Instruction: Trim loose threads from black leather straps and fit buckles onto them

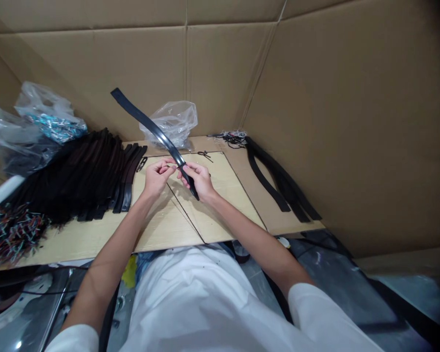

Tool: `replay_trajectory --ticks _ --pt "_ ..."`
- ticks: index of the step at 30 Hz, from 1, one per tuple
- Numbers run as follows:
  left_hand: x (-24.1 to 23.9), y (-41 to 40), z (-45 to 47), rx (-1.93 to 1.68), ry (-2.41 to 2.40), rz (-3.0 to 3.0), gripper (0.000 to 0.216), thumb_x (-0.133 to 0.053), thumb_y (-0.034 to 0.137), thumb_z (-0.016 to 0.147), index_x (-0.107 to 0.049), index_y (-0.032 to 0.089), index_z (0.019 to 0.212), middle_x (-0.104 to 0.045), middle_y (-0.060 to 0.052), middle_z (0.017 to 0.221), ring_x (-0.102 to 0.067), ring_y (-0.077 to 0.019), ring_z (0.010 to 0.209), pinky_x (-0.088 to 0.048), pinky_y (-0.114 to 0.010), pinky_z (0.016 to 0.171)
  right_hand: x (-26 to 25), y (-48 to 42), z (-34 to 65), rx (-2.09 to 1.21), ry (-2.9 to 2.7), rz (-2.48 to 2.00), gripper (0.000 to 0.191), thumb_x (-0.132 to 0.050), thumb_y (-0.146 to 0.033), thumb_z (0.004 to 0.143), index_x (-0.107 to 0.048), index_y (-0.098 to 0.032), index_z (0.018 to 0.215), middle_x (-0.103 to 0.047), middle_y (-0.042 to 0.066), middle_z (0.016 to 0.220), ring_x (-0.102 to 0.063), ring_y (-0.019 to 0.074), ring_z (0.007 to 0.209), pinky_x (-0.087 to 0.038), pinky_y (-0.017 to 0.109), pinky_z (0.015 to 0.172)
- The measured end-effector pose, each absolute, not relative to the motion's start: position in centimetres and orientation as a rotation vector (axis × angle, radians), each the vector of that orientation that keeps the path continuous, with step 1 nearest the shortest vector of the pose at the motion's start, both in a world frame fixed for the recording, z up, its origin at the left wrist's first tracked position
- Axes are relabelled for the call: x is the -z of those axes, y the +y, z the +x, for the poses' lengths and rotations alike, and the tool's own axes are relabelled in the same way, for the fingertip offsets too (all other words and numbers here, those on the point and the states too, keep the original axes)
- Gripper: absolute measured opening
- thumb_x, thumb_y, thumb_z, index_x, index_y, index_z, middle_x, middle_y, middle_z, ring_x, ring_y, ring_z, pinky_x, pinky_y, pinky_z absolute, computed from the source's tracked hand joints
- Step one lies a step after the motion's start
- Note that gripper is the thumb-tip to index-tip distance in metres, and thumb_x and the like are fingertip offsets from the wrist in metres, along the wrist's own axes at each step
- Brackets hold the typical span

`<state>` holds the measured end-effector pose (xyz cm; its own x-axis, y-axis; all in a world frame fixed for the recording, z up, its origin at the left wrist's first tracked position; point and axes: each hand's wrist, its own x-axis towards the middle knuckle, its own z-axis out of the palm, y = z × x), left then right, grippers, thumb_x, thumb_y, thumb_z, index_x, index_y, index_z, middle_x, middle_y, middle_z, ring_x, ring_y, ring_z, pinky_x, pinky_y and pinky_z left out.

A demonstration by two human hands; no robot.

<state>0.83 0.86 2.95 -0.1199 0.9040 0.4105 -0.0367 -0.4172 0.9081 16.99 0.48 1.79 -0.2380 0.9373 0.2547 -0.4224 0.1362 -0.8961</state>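
My right hand (200, 180) is closed around a long black strap (146, 122) that rises up and away to the left above the wooden board (176, 220). My left hand (157, 175) pinches a small thin piece against the strap, just left of my right hand; the piece is too small to name. Both hands meet over the middle of the board.
A big pile of dark straps (80, 176) lies at the left, a few more straps (278, 181) at the right. Clear plastic bags (172, 122) sit at the back and far left (40, 122). Coloured wire bits (11, 234) lie at the left edge. Cardboard walls (333, 122) surround the board.
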Motion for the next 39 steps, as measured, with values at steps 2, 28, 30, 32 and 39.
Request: replay_trajectory --ticks 2,28,30,32,39 --pt "-3.1 0.8 0.7 -1.581 0.965 1.365 0.062 -0.094 0.037 0.071 -0.037 0.021 0.054 -0.076 -0.009 0.097 -0.062 -0.0164 0.078 -0.046 -0.032 0.068 -1.9 0.5 17.2 -1.469 -1.196 -0.583 0.035 -0.079 -0.050 0.090 -0.070 -0.017 0.094 -0.072 0.002 0.076 -0.054 0.0088 0.050 -0.038 0.019 0.041" --pt "-3.5 0.1 1.7 -1.577 0.946 1.280 0.061 -0.096 0.054 0.071 -0.049 0.018 0.057 -0.073 -0.006 0.093 -0.039 -0.0081 0.060 -0.031 -0.030 0.055 -2.9 0.2 17.4 -1.623 -1.206 -0.625 0.045 -0.074 -0.063 0.095 -0.056 -0.022 0.102 -0.047 -0.009 0.065 -0.027 0.0053 0.045 -0.011 0.018 0.043" --pt "-3.3 0.2 1.7 -1.605 0.952 1.263 0.055 -0.093 0.051 0.074 -0.053 0.019 0.055 -0.067 -0.003 0.078 -0.033 -0.0086 0.057 -0.026 -0.031 0.054 -2.8 0.1 17.3 -1.634 -1.184 -0.597 0.046 -0.075 -0.063 0.095 -0.055 -0.022 0.101 -0.048 -0.009 0.066 -0.027 0.0045 0.045 -0.010 0.018 0.043" --pt "-3.2 0.3 1.6 -1.617 0.947 1.263 0.047 -0.091 0.049 0.076 -0.059 0.019 0.056 -0.056 0.000 0.065 -0.029 -0.0090 0.056 -0.023 -0.032 0.054 -2.8 0.1 17.2 -1.654 -1.174 -0.572 0.046 -0.075 -0.063 0.096 -0.056 -0.021 0.101 -0.048 -0.009 0.066 -0.027 0.0040 0.044 -0.011 0.018 0.043" --pt "-3.5 0.2 1.3 -1.607 0.902 1.317 0.051 -0.094 0.054 0.074 -0.065 0.016 0.057 -0.060 -0.001 0.070 -0.030 -0.0060 0.055 -0.021 -0.029 0.052 -3.1 0.2 17.3 -1.668 -1.149 -0.532 0.053 -0.078 -0.068 0.092 -0.059 -0.018 0.099 -0.047 -0.009 0.066 -0.028 0.0027 0.043 -0.011 0.017 0.041"
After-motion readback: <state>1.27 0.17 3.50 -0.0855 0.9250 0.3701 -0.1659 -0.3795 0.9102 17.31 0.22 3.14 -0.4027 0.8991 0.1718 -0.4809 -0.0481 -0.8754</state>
